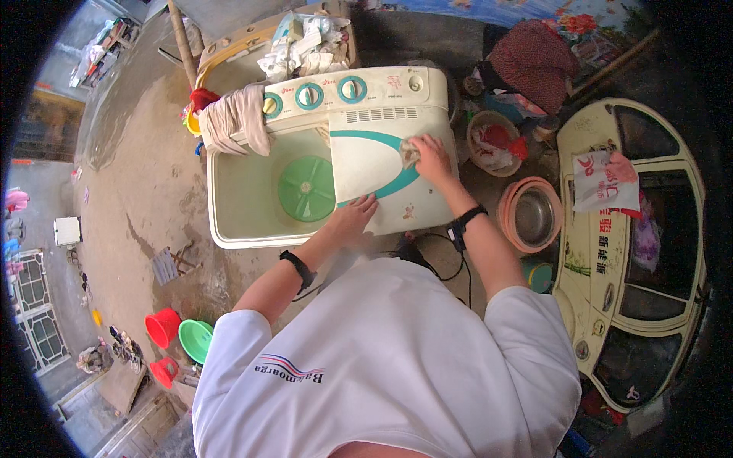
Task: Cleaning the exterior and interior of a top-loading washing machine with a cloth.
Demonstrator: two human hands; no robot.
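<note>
A white twin-tub washing machine with teal trim stands before me. Its left tub is uncovered and shows a green pulsator disc at the bottom. The spin-side lid is down. My right hand holds a small crumpled rag against the teal band on the right part of the top. My left hand rests on the lid's near edge, fingers spread, with nothing in it. A beige cloth hangs over the left end of the control panel, covering its corner.
Pink basins with a metal bowl and a basket of red and white items stand at right, beside a small cream vehicle. A heap of bags lies behind the machine. Black cables run beneath my right arm. Red buckets stand lower left.
</note>
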